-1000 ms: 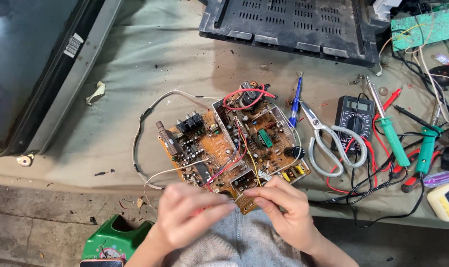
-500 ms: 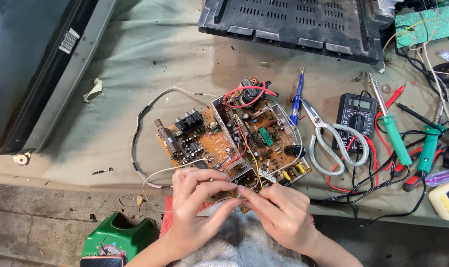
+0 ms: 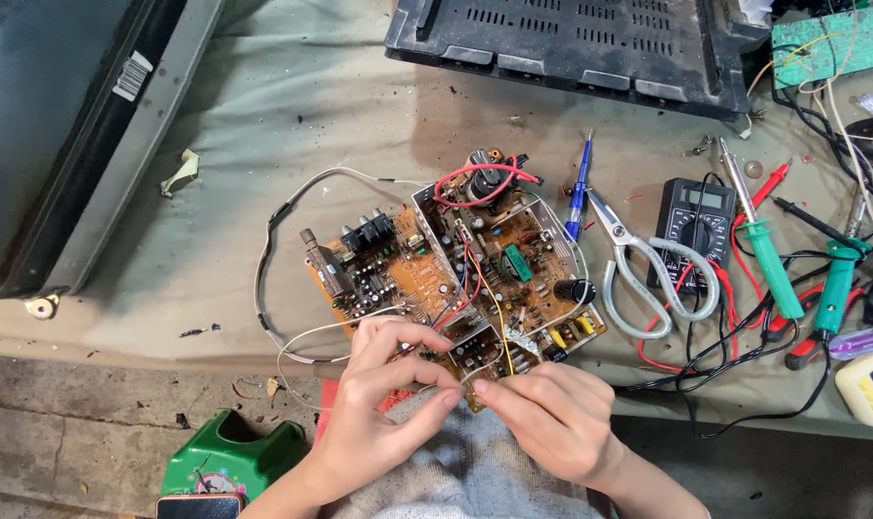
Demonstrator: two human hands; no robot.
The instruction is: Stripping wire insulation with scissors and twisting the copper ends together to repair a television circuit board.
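Both hands work at the near edge of the circuit board (image 3: 446,279), which lies flat on the grey-green cloth (image 3: 292,125) near the bench's front edge. The left hand (image 3: 379,404) curls in with thumb and forefinger pinched together at the board's near corner, and the right hand (image 3: 552,413) meets it fingertip to fingertip; something small seems nipped between them, perhaps a thin wire, but it is too small to tell what. The risk lies in how crowded that corner is: a tug on a fine lead could tear it from its solder joint, and the red wires (image 3: 480,183) and the yellow wire (image 3: 499,317) running over the parts could snag a finger and pull the board towards the edge. The long white cable (image 3: 292,202) loops loose off the left side and could catch a wrist. To the right, scissors (image 3: 638,269), a multimeter (image 3: 696,226) and green-handled screwdrivers (image 3: 773,259) lie amid tangled leads, close enough that a sweep of the right arm would drag them. Against the picture of a second ago, the hands have come forward from just short of the board onto its near corner, the left fingers have uncurled from a loose fist into a pinch, and the board itself has not shifted.
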